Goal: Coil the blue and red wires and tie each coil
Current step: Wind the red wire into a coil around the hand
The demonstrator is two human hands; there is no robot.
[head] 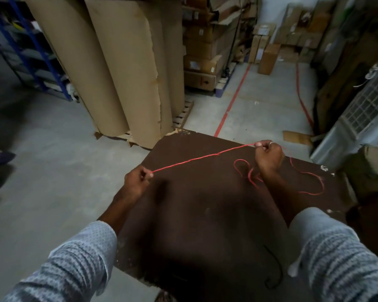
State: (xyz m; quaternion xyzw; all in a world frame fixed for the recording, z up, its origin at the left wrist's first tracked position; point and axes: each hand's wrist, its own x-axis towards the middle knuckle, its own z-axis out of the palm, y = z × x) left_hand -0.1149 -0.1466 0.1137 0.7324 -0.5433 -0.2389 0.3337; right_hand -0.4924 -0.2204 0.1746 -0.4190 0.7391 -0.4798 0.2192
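Red wire (203,157) pulled taut between my two hands above the brown tabletop (205,214). Left hand (136,182) pinches one end near the tabletop's left edge, fingers curled tight around it. Right hand (268,154) pinches the wire further along, near the far right side, fingers likewise clenched on it.

Reason for the hold, as I judge it: stretching one span straight takes out kinks and sets a loop length before winding. Holding it clear of the surface keeps it from snagging.

Orientation: the taut span's long axis runs diagonally, from near-left at my left hand up to far-right at my right hand. A small kink or knot shows about mid-span; too small to tell which.

The slack remainder lies loose on the tabletop beyond and below my right hand, in irregular curls toward the right edge. No tidy coil yet, so coiling looks barely begun; nothing tied.

Blue wire: not visible. A thin dark curved strand (275,271) lies at the near right of the tabletop; colour cannot be told.
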